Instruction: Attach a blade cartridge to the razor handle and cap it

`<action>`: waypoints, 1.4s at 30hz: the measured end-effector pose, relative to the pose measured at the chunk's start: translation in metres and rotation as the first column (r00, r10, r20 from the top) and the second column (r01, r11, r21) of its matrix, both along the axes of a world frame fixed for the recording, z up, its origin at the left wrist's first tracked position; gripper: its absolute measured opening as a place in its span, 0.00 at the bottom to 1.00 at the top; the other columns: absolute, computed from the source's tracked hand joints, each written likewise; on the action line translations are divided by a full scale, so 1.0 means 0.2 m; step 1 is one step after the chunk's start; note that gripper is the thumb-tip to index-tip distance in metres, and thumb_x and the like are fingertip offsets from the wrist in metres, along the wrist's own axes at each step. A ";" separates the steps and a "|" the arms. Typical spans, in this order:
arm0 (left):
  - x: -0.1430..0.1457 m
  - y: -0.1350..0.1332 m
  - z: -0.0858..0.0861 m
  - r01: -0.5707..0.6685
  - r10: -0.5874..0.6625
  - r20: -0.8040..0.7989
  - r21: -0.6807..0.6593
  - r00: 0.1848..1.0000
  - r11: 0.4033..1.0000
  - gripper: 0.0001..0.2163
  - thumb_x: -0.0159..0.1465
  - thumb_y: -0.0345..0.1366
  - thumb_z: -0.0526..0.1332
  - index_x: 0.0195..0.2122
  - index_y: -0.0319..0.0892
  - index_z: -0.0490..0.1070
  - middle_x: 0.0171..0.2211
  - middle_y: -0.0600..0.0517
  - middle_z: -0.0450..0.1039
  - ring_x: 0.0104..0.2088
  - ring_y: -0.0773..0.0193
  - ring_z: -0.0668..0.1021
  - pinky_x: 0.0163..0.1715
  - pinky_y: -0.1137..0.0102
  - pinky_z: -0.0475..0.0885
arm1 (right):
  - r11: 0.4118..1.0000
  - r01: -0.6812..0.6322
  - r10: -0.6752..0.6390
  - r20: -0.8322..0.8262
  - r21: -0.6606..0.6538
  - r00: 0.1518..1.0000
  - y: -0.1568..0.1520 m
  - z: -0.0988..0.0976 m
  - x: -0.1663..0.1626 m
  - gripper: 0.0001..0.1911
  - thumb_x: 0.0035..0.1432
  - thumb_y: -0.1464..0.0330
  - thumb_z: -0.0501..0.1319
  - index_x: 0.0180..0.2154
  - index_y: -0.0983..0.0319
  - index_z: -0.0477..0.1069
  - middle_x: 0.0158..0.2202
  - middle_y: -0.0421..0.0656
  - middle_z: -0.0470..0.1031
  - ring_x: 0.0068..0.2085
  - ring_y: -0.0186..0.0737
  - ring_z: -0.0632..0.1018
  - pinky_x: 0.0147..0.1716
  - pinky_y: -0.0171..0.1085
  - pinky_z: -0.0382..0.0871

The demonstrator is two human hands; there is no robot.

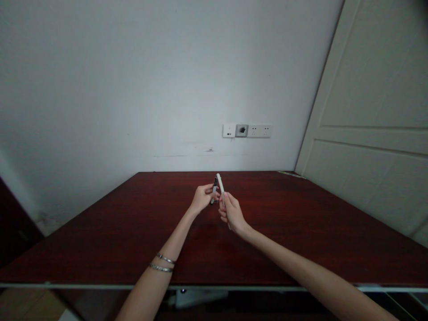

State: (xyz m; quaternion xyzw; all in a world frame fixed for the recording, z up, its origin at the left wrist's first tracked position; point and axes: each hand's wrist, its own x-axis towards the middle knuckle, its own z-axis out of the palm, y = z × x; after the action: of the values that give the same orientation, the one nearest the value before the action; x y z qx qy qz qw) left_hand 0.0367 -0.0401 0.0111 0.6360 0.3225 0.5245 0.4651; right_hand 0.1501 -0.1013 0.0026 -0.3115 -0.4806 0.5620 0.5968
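Both of my hands meet above the middle of a dark red wooden table (301, 232). My right hand (230, 213) is closed round a slim white stick-like object (220, 183) that points up and away from me. My left hand (201, 198) pinches a small dark and silver piece (214, 191) right beside the white object, the two touching or nearly so. What the small piece is I cannot make out. Two thin bracelets (162, 263) sit on my left forearm.
A white wall stands behind the table, with a strip of sockets (247, 130) above the far edge. A pale panelled door (374, 116) is at the right. The table's near edge has a light metal trim (100, 285).
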 end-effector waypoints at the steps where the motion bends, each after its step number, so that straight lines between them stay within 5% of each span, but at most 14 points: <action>1: 0.00 0.00 0.00 0.005 -0.005 0.001 0.001 1.000 1.000 0.11 0.46 0.29 0.66 0.31 0.34 0.73 0.23 0.50 0.74 0.23 0.66 0.74 0.24 0.73 0.68 | 1.000 0.006 -0.006 -0.012 0.021 1.000 0.01 0.02 0.01 0.22 0.50 0.48 0.55 0.29 0.59 0.56 0.14 0.27 0.49 0.12 0.21 0.48 0.08 0.23 0.39; 4: 0.00 0.00 0.00 0.022 -0.022 0.000 0.014 1.000 1.000 0.10 0.46 0.29 0.65 0.31 0.34 0.73 0.24 0.50 0.74 0.23 0.67 0.74 0.24 0.74 0.68 | 0.997 0.023 -0.021 -0.030 0.069 0.999 0.02 0.05 0.02 0.21 0.51 0.48 0.55 0.29 0.59 0.56 0.15 0.27 0.50 0.12 0.21 0.48 0.08 0.23 0.40; 11: 0.00 0.00 0.01 -0.036 0.036 0.006 -0.007 0.999 0.999 0.10 0.47 0.28 0.63 0.32 0.34 0.73 0.23 0.50 0.74 0.23 0.66 0.75 0.24 0.73 0.69 | 0.998 -0.055 0.057 0.075 -0.032 0.996 -0.06 -0.09 -0.03 0.21 0.52 0.48 0.53 0.29 0.59 0.56 0.15 0.28 0.50 0.12 0.22 0.49 0.08 0.23 0.40; 16: 0.01 -0.01 0.02 0.022 -0.022 0.025 0.007 0.999 1.000 0.10 0.46 0.30 0.66 0.31 0.34 0.73 0.23 0.50 0.75 0.23 0.66 0.75 0.25 0.73 0.69 | 0.997 0.036 -0.037 0.010 0.074 0.999 -0.01 -0.02 0.00 0.20 0.52 0.49 0.54 0.29 0.59 0.56 0.15 0.27 0.49 0.12 0.22 0.48 0.09 0.23 0.40; 23: 0.00 0.01 0.00 0.014 -0.014 -0.008 0.005 1.000 1.000 0.09 0.47 0.32 0.66 0.30 0.35 0.73 0.22 0.51 0.74 0.22 0.67 0.74 0.24 0.74 0.68 | 0.998 -0.050 0.047 0.073 0.031 0.996 -0.05 -0.06 0.01 0.20 0.53 0.49 0.54 0.29 0.59 0.57 0.14 0.27 0.49 0.12 0.22 0.48 0.09 0.23 0.40; 29: 0.00 0.03 -0.02 0.020 -0.017 -0.025 0.107 1.000 0.994 0.09 0.49 0.31 0.64 0.33 0.36 0.73 0.28 0.50 0.75 0.30 0.64 0.76 0.34 0.70 0.71 | 0.982 -0.045 0.020 0.130 0.186 0.991 0.04 0.24 0.22 0.16 0.51 0.55 0.58 0.25 0.62 0.64 0.15 0.33 0.58 0.13 0.24 0.55 0.10 0.26 0.43; 33: -0.01 0.04 -0.03 0.035 -0.034 -0.010 0.150 0.999 0.988 0.10 0.52 0.31 0.63 0.36 0.37 0.73 0.32 0.49 0.75 0.35 0.63 0.76 0.37 0.69 0.71 | 0.958 -0.150 0.031 0.432 0.244 0.901 0.09 0.43 0.42 0.11 0.49 0.63 0.61 0.32 0.65 0.74 0.14 0.34 0.62 0.15 0.26 0.59 0.12 0.27 0.47; 36: -0.02 0.04 -0.03 0.036 -0.034 -0.016 0.161 0.999 0.986 0.11 0.53 0.32 0.63 0.38 0.36 0.73 0.34 0.47 0.75 0.36 0.62 0.76 0.39 0.68 0.71 | 0.943 -0.232 0.064 0.554 0.239 0.830 0.07 0.51 0.50 0.17 0.47 0.70 0.63 0.42 0.62 0.74 0.16 0.33 0.65 0.18 0.27 0.61 0.16 0.27 0.51; 42: -0.02 0.05 -0.03 0.020 -0.008 -0.059 0.199 0.998 0.980 0.13 0.53 0.32 0.63 0.40 0.37 0.75 0.37 0.47 0.76 0.38 0.62 0.76 0.42 0.67 0.70 | 0.910 -0.407 0.231 0.721 0.078 0.654 0.03 0.59 0.54 0.13 0.45 0.72 0.62 0.36 0.64 0.77 0.23 0.37 0.73 0.20 0.26 0.62 0.19 0.28 0.53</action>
State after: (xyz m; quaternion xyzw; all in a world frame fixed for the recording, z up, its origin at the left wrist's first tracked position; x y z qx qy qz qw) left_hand 0.0325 -0.0309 0.0045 0.6966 0.2771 0.5324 0.3931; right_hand 0.2583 -0.0947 0.1202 -0.3378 -0.7790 0.4387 0.2942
